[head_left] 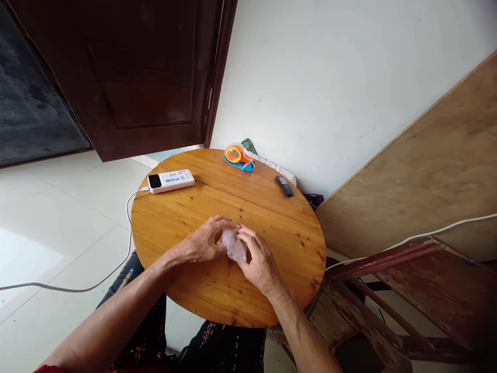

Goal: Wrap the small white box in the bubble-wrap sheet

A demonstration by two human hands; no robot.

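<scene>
Between my two hands, over the round wooden table [171, 217], is a crumpled clear plastic wrapper [235, 246], pale with a faint pinkish tint. My left hand [207, 239] grips its left side, with the fingers curled over the top. From the right, my right hand [259, 259] pinches the wrapper between thumb and fingers. Whether anything lies inside the plastic, I cannot tell. The far edge of the wrapper is partly hidden behind my fingertips.
A white power bank [173, 181] with a cable lies at the table's left. Toward the back are an orange and blue tape dispenser [238, 157] and a blurred dark object [284, 186]. A wooden chair [419, 290] holding a phone [359, 353] stands at right.
</scene>
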